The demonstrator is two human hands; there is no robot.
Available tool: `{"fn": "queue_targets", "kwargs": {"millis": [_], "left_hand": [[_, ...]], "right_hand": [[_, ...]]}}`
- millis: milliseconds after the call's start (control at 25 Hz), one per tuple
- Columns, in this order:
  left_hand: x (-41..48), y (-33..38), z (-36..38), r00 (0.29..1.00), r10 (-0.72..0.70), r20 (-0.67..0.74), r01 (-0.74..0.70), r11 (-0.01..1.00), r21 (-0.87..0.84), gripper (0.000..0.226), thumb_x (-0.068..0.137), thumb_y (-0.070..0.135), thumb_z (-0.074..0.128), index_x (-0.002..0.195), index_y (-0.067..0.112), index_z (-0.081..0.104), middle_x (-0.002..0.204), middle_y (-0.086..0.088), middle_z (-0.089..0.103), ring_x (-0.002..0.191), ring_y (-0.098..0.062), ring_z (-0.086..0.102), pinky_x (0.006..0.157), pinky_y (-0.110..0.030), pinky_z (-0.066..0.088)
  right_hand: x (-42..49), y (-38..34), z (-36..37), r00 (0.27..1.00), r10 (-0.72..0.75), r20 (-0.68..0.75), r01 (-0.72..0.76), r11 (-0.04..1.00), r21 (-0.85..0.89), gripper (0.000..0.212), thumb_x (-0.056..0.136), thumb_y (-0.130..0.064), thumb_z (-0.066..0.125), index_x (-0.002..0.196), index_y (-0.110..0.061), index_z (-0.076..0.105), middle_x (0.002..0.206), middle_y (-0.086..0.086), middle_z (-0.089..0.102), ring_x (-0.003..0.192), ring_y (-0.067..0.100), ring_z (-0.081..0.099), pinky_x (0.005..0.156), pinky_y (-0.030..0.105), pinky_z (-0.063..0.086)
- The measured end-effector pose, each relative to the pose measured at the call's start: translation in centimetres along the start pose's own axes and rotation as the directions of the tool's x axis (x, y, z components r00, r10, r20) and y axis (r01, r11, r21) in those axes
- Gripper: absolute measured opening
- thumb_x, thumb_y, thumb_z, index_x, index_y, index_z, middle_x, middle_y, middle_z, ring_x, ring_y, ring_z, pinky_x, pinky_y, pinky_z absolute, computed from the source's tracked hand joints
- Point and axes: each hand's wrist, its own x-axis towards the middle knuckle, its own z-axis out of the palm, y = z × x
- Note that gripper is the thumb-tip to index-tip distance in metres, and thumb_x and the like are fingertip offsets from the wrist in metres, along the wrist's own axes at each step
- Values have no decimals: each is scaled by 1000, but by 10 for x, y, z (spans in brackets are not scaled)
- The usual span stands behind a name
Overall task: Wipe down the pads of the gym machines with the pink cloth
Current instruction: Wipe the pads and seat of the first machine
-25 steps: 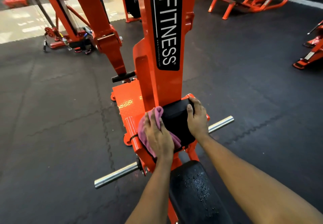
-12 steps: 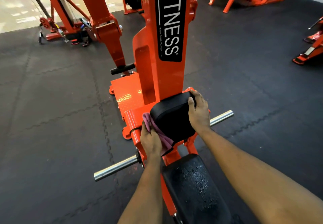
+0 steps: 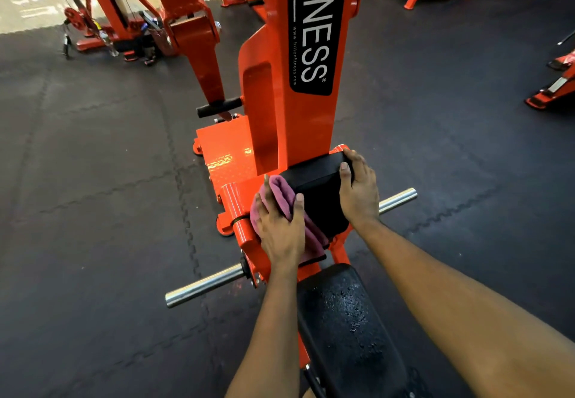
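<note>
Fuzzy pink cloth (image 3: 281, 189), gripped by left hand (image 3: 280, 233), sits higher on rounded black pad (image 3: 317, 192) than before (right hand (image 3: 359, 195) clasps pad's edge)

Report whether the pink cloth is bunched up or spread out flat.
Bunched: the pink cloth shows stacked folds beneath the left hand, which holds it against the small black pad's left side.

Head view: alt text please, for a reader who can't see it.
A left hand holds a pink cloth against the left side of a black pad on an orange gym machine, while the right hand grips the pad's right edge. Nearer the camera, a black seat is dotted with droplets.
</note>
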Motion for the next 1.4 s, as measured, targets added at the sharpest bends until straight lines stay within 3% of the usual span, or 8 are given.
{"fn": "queue_targets", "kwargs": {"millis": [120,200,320,560,800,1000,1200,1400], "left_hand": [[4,-4,-2,998,-27,61,30,999,-45,93,82,71,53,158,32,15,162,8,26,150,-18,22,119,-47,28],[5,-12,-7,992,-25,121,31,998,-48,93,82,37,68,158,24,15,163,3,25,149,-23,24,118,-43,31],[3,-14,-8,977,-134,165,128,991,41,92,76,6,60,157,10,17,157,-13,34,142,-36,35,111,-47,38],[-2,-37,-18,859,-376,347,352,927,132,95,79,1,55,158,18,5,127,-26,60,111,-47,59,97,-49,48],[2,-4,-20,960,-247,135,265,955,-132,83,80,2,47,153,29,17,128,-21,58,113,-43,57,98,-49,47],[7,-25,-3,885,-399,239,380,917,120,72,84,1,46,152,11,21,130,-27,56,117,-50,54,100,-48,44],[6,-52,6,795,-515,319,489,857,164,72,88,3,44,153,8,14,125,-30,58,113,-49,57,99,-45,46],[-16,-43,8,920,-328,213,333,943,15,91,71,-8,51,151,5,10,121,-31,58,103,-51,58,86,-45,47]], "right_hand": [[0,-1,1,1000,12,3,-12,1000,1,39,107,-40,39,145,-36,45,148,-18,47,132,9,40,106,29,33],[-1,-3,2,1000,28,-3,-28,999,15,39,107,-39,38,145,-36,45,148,-18,47,132,8,39,107,30,33],[-1,-4,4,999,37,-10,-37,999,1,40,106,-41,36,146,-35,45,148,-16,47,134,10,39,109,34,35],[-1,-7,0,999,38,6,-37,999,-35,41,107,-42,36,147,-37,43,149,-15,47,134,12,41,109,39,37],[-2,-5,1,1000,26,-5,-26,999,-37,40,106,-44,35,146,-39,43,145,-17,49,129,11,43,106,40,42],[-1,-4,8,999,24,-49,-25,999,-23,41,106,-41,35,146,-34,45,144,-15,51,127,14,44,106,44,43],[1,-1,14,997,27,-72,-30,998,-46,42,104,-45,31,144,-37,44,144,-15,50,128,16,43,105,50,44],[0,-1,13,997,32,-74,-36,998,-58,43,105,-46,31,145,-40,43,145,-19,48,129,13,43,105,51,44]]}}
